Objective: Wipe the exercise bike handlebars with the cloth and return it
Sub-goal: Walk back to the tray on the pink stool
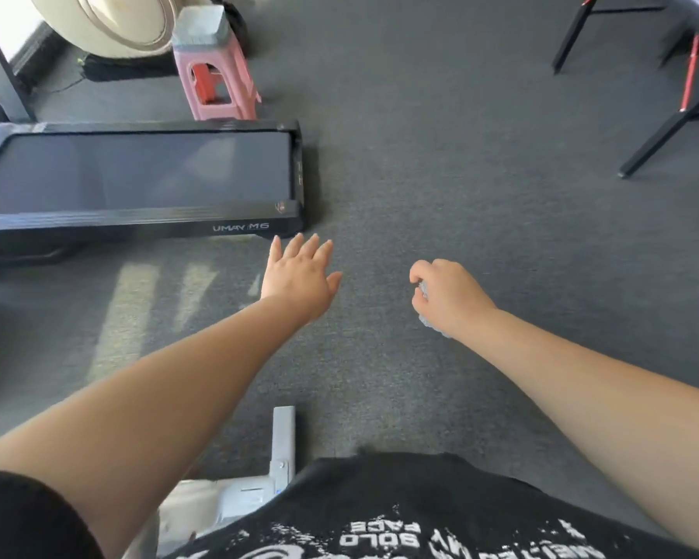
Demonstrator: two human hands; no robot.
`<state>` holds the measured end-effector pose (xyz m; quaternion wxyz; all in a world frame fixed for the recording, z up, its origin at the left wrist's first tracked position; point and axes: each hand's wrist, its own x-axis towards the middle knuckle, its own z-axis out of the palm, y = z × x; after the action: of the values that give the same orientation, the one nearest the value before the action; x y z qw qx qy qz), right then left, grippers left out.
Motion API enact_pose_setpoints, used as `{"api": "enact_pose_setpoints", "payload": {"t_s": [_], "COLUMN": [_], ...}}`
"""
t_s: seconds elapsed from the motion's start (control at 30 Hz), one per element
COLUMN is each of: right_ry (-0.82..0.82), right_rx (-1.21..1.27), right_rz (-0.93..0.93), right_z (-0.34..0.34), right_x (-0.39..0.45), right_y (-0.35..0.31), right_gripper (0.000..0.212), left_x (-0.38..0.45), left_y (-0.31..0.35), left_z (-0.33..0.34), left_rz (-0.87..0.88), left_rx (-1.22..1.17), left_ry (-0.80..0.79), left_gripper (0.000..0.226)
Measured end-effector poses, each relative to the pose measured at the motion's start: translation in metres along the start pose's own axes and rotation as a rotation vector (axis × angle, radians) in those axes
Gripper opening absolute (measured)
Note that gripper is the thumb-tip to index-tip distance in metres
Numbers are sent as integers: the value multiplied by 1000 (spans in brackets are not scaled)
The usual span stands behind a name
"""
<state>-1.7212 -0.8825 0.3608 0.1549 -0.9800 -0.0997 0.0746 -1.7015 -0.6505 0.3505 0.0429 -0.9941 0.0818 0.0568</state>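
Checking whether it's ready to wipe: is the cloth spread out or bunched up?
Bunched up: the right hand grips the cloth, only grey bits showing.

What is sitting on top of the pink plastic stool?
A grey rectangular foam-like block rests on the pink plastic stool, covering its seat. The seat surface beneath it is hidden, and so is anything lying between the two.

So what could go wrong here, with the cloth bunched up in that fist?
The right hand grips the grey cloth with only a small bit showing, so it might slip out unnoticed onto the dark carpet. The treadmill lies low beside the open left hand; a careless step could catch its corner. The bike's handlebars aren't in view.
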Motion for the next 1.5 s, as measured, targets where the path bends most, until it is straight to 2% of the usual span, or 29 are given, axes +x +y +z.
{"api": "enact_pose_setpoints", "payload": {"t_s": [0.17,0.3,0.43,0.73,0.87,1.07,1.33,1.5], "right_ry": [-78,-104,-105,-52,-43,-35,29,20], "right_rx": [62,-10,-43,-49,-28,-61,-72,-64], "right_rz": [-17,-44,-68,-132,-129,-103,-87,-51], "right_z": [-15,-19,-28,-75,-85,-93,-112,-115], "right_x": [66,135,213,363,418,511,647,714], "right_y": [10,31,52,98,104,99,81,86], "right_gripper": [32,45,43,23,32,42,38,36], "left_x": [71,126,189,331,379,471,592,659], "left_y": [-12,-17,-22,-19,-27,-69,-145,-169], "left_z": [-9,-8,-9,-41,-41,-43,-51,-63], "left_rz": [-8,-21,-68,-105,-83,-63,-38,-69], "left_rx": [-4,-10,-8,-18,-6,11,24,-14], "left_ry": [-15,-15,-19,6,-33,-43,-41,-49], "left_gripper": [62,60,59,60,60,60,61,63]}}
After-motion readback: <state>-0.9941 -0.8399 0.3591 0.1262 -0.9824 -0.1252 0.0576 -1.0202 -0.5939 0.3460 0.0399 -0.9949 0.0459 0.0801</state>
